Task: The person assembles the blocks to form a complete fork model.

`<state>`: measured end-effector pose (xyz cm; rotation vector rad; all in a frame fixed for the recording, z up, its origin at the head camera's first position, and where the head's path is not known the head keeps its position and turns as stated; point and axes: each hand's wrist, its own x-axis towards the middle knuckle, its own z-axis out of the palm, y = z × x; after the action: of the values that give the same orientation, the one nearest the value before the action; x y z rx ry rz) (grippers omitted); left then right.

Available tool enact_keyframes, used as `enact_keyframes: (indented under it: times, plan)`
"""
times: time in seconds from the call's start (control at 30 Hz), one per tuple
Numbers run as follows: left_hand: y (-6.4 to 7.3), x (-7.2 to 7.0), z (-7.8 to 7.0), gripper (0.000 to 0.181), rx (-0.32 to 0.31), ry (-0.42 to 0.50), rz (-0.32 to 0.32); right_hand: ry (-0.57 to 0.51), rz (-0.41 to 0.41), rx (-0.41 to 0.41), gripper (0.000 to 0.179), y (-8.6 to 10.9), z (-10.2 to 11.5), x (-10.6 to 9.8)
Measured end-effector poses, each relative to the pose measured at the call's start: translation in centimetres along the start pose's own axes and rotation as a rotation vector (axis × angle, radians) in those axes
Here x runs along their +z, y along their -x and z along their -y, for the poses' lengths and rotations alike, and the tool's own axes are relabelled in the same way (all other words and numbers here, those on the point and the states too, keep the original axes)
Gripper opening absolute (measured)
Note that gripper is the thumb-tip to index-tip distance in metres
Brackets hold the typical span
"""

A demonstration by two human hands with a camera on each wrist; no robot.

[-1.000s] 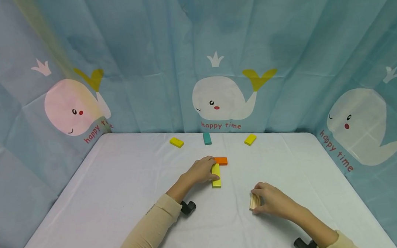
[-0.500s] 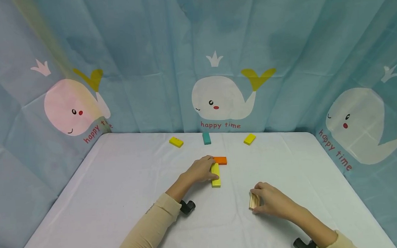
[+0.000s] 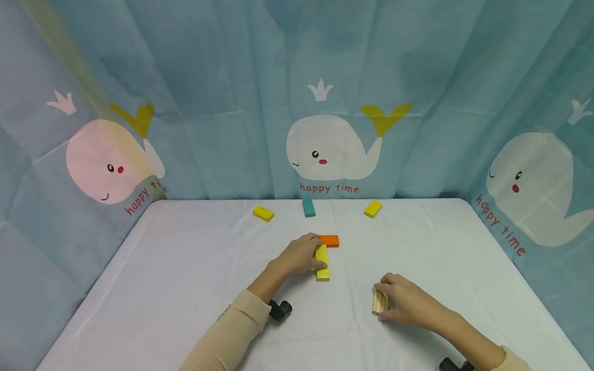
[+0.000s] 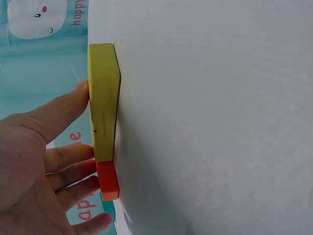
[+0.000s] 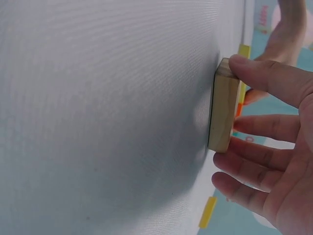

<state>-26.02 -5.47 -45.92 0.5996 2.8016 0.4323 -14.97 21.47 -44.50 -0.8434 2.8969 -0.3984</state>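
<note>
In the head view, my left hand (image 3: 298, 254) rests on a yellow block (image 3: 322, 274) near the table's middle. In the left wrist view, its thumb lies against the upper edge of the yellow block (image 4: 103, 103). The fingertips touch near its far end and the orange block (image 4: 108, 182), which sits directly beyond it. To the right and nearer, my right hand (image 3: 406, 299) pinches a plain wooden block (image 3: 379, 302) by its ends. The right wrist view shows the thumb at the near end of this wooden block (image 5: 224, 107) and fingertips toward the far end.
Along the back of the white table (image 3: 190, 256) lie a yellow block (image 3: 263, 213), a teal block (image 3: 309, 208) and another yellow block (image 3: 372, 209). A blue curtain (image 3: 213, 100) printed with whales hangs behind and at both sides.
</note>
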Motion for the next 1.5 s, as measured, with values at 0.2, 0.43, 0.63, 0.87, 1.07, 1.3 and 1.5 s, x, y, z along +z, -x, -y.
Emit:
enact_keyframes:
  times: [0.2, 0.43, 0.63, 0.87, 1.07, 1.3, 1.5]
  plan:
    - [-0.1, 0.1, 0.1, 0.069, 0.003, -0.005, -0.001, 0.007, -0.001, -0.001, 0.059, -0.1, -0.1, 0.0]
    - [-0.1, 0.0, 0.1, 0.069, 0.003, 0.002, -0.005, 0.009, -0.004, -0.008, 0.058, -0.1, -0.3, 0.1]
    - [0.0, -0.2, 0.0, 0.068, 0.008, 0.011, -0.01, -0.001, -0.011, -0.026, 0.058, -0.3, -0.3, 0.0]
    - [-0.1, -0.1, 0.1, 0.068, 0.004, 0.021, -0.01, -0.015, -0.011, -0.043, 0.058, -0.7, 0.2, -0.2]
    - [0.1, -0.1, -0.1, 0.068, 0.003, 0.019, -0.006, -0.03, 0.007, -0.042, 0.059, -1.2, 0.8, -0.1]
    - [0.0, 0.0, -0.1, 0.068, -0.003, 0.012, -0.01, -0.014, 0.007, -0.066, 0.057, -2.0, 1.2, 0.1]
    - [0.1, 0.0, -0.1, 0.068, -0.003, 0.012, -0.014, -0.008, 0.02, -0.103, 0.057, -2.6, 1.7, 0.1]
